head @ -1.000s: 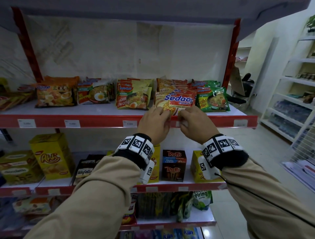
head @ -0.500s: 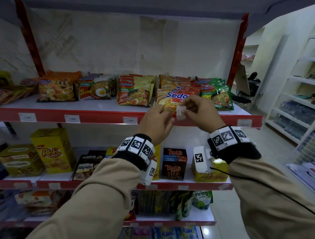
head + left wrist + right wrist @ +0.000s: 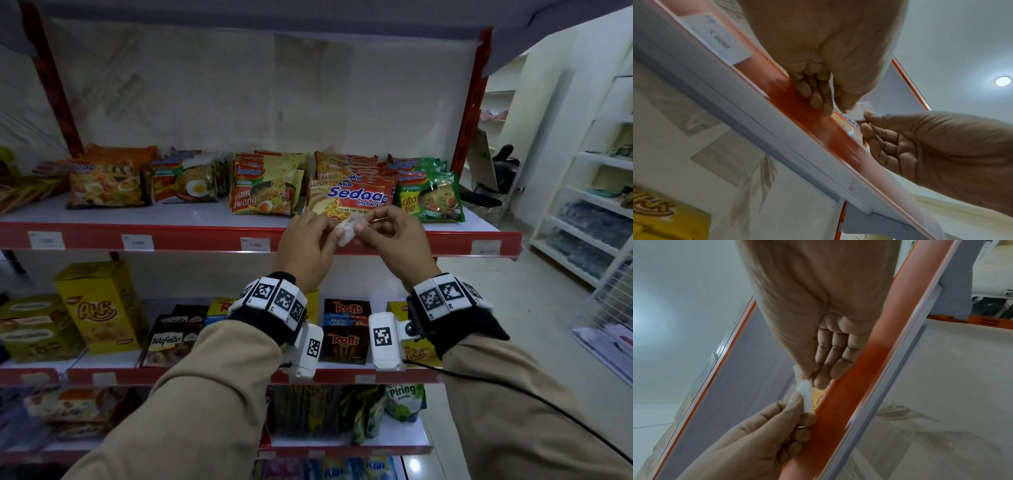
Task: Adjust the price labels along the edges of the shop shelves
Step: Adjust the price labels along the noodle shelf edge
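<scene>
A small white price label [image 3: 348,229] printed 11.000 is off the rail, held in front of the top shelf's red edge [image 3: 191,236]. My left hand [image 3: 337,236] pinches its left end and my right hand [image 3: 360,230] pinches its right end. The left wrist view shows the label [image 3: 861,111] between both hands' fingertips, just off the red rail [image 3: 818,129]. In the right wrist view the label [image 3: 804,390] looks creased between thumb and finger. Other labels [image 3: 255,244] stay on the rail.
Instant noodle packets [image 3: 356,198] lie on the top shelf right behind the hands. Snack boxes [image 3: 346,330] fill the shelf below. More rail labels sit at the left [image 3: 46,240] and far right [image 3: 485,247]. White shelving [image 3: 589,212] stands across the aisle on the right.
The hands were at the red rail on the label. The right hand pulled it off and raised it, and now both hands pinch it in front of the noodle packets.
</scene>
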A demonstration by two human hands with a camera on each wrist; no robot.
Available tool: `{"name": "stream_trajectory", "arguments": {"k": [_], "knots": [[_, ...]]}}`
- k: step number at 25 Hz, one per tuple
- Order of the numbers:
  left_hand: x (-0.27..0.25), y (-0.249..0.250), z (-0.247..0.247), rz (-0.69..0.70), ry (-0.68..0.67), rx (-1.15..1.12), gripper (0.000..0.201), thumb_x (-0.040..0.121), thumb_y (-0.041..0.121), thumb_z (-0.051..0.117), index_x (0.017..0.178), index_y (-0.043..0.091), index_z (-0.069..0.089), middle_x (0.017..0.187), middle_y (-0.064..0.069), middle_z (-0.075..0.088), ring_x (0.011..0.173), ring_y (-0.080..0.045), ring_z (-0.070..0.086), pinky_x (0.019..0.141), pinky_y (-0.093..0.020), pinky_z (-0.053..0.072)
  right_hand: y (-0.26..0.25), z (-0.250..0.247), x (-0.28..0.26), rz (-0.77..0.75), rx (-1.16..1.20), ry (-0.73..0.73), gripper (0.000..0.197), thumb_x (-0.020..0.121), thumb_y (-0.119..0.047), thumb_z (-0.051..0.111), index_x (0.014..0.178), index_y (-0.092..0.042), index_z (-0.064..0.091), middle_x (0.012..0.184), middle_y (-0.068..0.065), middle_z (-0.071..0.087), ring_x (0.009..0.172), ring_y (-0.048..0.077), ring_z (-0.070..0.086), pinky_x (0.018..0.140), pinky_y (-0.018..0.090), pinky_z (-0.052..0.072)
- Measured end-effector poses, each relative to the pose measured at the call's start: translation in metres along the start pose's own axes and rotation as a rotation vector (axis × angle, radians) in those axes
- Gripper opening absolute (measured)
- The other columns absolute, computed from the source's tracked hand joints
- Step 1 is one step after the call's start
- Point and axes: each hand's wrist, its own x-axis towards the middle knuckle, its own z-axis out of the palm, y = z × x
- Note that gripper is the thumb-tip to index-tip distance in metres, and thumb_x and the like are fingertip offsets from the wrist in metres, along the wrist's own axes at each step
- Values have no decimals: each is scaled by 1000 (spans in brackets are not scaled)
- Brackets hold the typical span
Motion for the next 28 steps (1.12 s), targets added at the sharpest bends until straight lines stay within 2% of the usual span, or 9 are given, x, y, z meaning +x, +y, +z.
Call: {"name": "stream_trajectory", "arguments": {"k": [3, 7, 13, 15, 17, 19, 21, 23, 28], "knots": [[1, 0, -1, -3, -10, 10, 25, 96, 33, 51, 94, 10, 62, 93, -4, 54, 88, -16, 43, 68, -26, 26, 0, -8, 2, -7, -64, -29, 19, 82, -8, 72, 98, -3, 63, 75, 5, 67, 64, 5, 64, 65, 18, 52], [-1, 2, -3, 11, -19, 2, 27, 96, 34, 51, 94, 9, 61, 94, -5, 55, 90, -18, 45, 70, -28, 30, -2, -1, 0, -32, -109, -136, 26, 80, -7, 74, 102, 3, 66, 91, 12, 70, 75, 8, 65, 69, 18, 53], [-1, -1, -4, 19, -31, 15, 25, 96, 33, 52, 94, 9, 61, 95, -5, 54, 91, -19, 45, 70, -26, 27, 1, -6, -1, -2, -218, -148, 15, 79, -8, 75, 89, 0, 68, 71, 11, 69, 57, 10, 64, 52, 17, 46], [0, -2, -3, 27, -31, 31, 25, 96, 33, 52, 96, 9, 61, 96, -5, 54, 91, -19, 45, 70, -25, 27, 0, -12, 0, -34, -278, -115, 12, 80, -9, 74, 88, -4, 67, 72, 6, 68, 61, 10, 64, 55, 16, 47], [-1, -4, -1, 52, -32, 63, 24, 95, 33, 54, 96, 10, 62, 96, -6, 53, 91, -18, 44, 71, -25, 27, -4, -16, 2, -169, -354, -83, 16, 83, -15, 72, 97, -10, 66, 84, 0, 67, 71, 8, 63, 62, 16, 49], [-2, -5, 0, 71, -27, 90, 24, 95, 32, 55, 96, 10, 62, 96, -6, 53, 91, -19, 44, 71, -26, 26, -11, -15, 7, -332, -527, -144, 21, 86, -21, 67, 107, -17, 65, 93, -5, 67, 79, 6, 62, 69, 18, 52], [-2, -6, 1, 98, -25, 115, 24, 95, 32, 54, 97, 9, 62, 96, -7, 53, 91, -21, 44, 70, -25, 25, -16, -11, 11, -415, -754, -217, 15, 87, -20, 63, 102, -20, 68, 91, -6, 69, 78, 7, 61, 73, 27, 52], [-3, -7, 1, 116, -19, 124, 25, 95, 33, 53, 100, 10, 60, 98, -7, 54, 91, -21, 45, 71, -25, 26, -16, -10, 14, -398, -802, -218, 11, 86, -16, 63, 93, -21, 69, 86, -7, 69, 76, 8, 60, 74, 33, 53], [-6, -7, 2, 71, 21, 39, 27, 94, 31, 53, 117, 17, 52, 95, 3, 58, 89, -12, 45, 71, -29, 38, -7, -17, 15, -319, -642, -129, 8, 86, -11, 64, 89, -19, 68, 83, -4, 68, 77, 11, 62, 75, 33, 54]]}}
